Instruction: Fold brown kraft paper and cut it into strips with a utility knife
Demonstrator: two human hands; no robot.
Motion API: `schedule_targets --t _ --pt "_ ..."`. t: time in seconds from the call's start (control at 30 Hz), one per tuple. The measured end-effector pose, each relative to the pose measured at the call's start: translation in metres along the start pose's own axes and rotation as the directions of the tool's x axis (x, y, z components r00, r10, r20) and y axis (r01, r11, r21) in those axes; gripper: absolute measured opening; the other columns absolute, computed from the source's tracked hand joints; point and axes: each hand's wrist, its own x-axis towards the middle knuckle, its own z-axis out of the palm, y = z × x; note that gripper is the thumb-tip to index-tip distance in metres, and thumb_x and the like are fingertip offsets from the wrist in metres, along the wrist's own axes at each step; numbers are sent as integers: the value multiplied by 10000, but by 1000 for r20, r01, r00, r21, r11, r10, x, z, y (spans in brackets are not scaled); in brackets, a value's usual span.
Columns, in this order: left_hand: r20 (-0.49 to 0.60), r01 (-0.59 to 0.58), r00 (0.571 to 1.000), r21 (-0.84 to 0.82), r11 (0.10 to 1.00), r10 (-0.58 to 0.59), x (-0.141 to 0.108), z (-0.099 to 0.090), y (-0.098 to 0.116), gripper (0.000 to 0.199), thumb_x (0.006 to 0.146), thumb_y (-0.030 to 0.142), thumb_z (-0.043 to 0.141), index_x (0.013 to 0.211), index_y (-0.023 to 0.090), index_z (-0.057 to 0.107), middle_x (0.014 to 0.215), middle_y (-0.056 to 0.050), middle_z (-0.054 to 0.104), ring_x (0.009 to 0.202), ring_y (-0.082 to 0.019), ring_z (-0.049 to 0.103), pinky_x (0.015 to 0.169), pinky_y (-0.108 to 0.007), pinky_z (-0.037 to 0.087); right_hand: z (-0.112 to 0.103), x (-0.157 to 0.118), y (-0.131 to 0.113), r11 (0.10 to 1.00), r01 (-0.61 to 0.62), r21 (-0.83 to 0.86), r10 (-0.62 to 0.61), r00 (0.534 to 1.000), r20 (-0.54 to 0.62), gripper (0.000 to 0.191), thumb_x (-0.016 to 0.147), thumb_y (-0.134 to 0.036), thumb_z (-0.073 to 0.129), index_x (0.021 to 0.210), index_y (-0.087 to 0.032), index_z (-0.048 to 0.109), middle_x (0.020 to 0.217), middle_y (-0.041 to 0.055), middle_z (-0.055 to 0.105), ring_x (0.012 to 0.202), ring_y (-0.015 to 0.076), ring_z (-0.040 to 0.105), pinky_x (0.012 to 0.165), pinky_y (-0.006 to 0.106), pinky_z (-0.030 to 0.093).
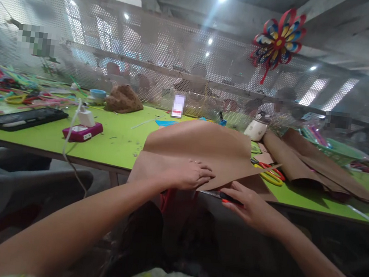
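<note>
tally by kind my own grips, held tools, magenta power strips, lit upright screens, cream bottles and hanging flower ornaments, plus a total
Left grip and right grip: 2
Held tool: 1
Magenta power strip: 1
Lit upright screen: 1
Cream bottle: 1
Hanging flower ornament: 1
Total: 7

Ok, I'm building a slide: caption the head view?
Left hand rests on brown paper; right hand holds a bladed tool near the paper's edge.

We distinguish plain brown paper (200,144); a tool (229,198) with black-and-red handle; a lime-green table (115,130); a magenta power socket (87,133); a dot-patterned grey partition (143,31); a pinwheel (279,42) in red, yellow and blue
</note>
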Motion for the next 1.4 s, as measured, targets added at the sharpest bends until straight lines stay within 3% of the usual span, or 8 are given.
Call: schedule_targets --t 0.27,0.5,0.67,0.77,1.03,1.17,1.4 --pt "91 -16 996 77 997 9 1 -8 3 376 981 196 292 1193 142 597 1341 -97 545 1224 -202 496 1031 -340 338 3 7 -7 1000 -4 -7 4 1000 11 343 945 -335 454 1226 -192 587 1212 136 535 1128 239 535 967 390 435" --pt "48 -9 999 -12 1000 9 2 -6 -1 379 988 222 284 1228 145 567 1312 -102 568 1195 -185 516 1016 -315 354 9 19 -17 999 32 -9 -32 1000 0 319 937 -348 469 1194 -219 606 1160 114 564 1056 220 573 919 364 463" --pt "117 -52 992 13 999 50 6 -9 -1 358 975 202 319 1227 152 568 1334 -99 551 1236 -204 486 1035 -329 338 13 24 -23 1000 26 -11 -26 999 -22 325 933 -348 476 1188 -202 616 1152 128 574 1032 229 583 901 384 475" --pt "144 11 990 -39 999 -6 5 -16 -2 369 987 240 296 1237 177 560 1328 -70 557 1212 -178 501 1030 -300 335 12 23 -25 1000 22 -19 -22 1000 -22 333 934 -337 476 1216 -215 605 1191 126 568 1069 234 570 924 390 461" --pt "137 187 976 -104 977 -172 -46 -39 -32 381 970 357 386 1258 178 560 1329 -78 554 1210 -212 505 1021 -300 351 7 19 -12 998 20 -55 -19 1000 11 343 945 -370 435 1193 -216 617 1136 123 583 992 232 593 844 366 485" --pt "118 189 978 -131 973 -174 -67 -35 -42 393 975 366 370 1275 183 547 1354 -77 530 1231 -191 492 1040 -281 346 3 18 -6 999 29 -32 -30 999 -22 327 918 -357 489 1188 -216 609 1131 116 619 1007 241 595 843 364 484" --pt "61 199 979 -120 973 -193 -72 -24 -41 399 981 349 347 1296 189 533 1359 -81 524 1276 -184 446 1090 -310 306 7 20 -8 1000 0 -6 0 1000 3 279 921 -352 484 1141 -229 603 1073 79 652 943 217 611 812 344 481"
